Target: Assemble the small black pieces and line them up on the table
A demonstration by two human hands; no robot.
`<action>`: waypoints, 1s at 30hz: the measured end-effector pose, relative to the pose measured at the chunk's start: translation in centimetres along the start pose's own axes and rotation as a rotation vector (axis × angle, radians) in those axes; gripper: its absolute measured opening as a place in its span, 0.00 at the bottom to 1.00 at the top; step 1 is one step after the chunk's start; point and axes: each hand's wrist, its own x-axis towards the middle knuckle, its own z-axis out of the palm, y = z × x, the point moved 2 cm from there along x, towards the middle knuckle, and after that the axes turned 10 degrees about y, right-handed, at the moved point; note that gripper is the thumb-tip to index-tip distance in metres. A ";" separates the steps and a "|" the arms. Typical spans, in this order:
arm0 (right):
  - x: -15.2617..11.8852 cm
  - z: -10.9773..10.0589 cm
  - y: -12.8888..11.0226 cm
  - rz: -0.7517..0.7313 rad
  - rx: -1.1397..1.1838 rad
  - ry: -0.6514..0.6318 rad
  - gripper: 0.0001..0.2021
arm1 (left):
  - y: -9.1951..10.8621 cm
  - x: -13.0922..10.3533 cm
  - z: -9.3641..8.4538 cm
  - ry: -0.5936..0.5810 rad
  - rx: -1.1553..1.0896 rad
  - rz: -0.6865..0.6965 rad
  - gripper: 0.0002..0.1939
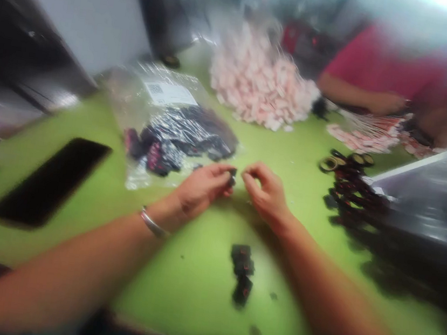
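My left hand (207, 186) pinches a small black part (232, 176) between thumb and fingers, above the green table (176, 287). Just to its right, my right hand (263, 190) has thumb and forefinger brought together; whatever may be between them is too small to make out. A narrow gap separates the two hands. Nearer to me lie several small black pieces (242, 260) in a short cluster. Behind my left hand rests a clear plastic bag (175, 92) with a white label and dark parts inside.
A dark flat rectangle (50, 181) lies at the left. Pale pink tagged pieces (262, 80) form a big heap at the back. Black cables (353, 191) lie at the right beside a grey bin (441, 189). A person in a pink top (391, 63) handles pale pieces across the table.
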 end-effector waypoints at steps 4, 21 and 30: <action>-0.3 0.4 -0.5 0.029 0.049 -0.014 0.04 | -0.2 0.0 0.1 -0.026 -0.008 0.005 0.15; -0.8 1.2 -0.4 0.000 -0.006 0.060 0.05 | -0.2 -0.1 0.0 -0.024 0.068 0.102 0.15; -1.0 0.3 0.0 0.651 0.374 -0.146 0.13 | 0.3 0.0 -0.2 -0.086 0.241 0.318 0.14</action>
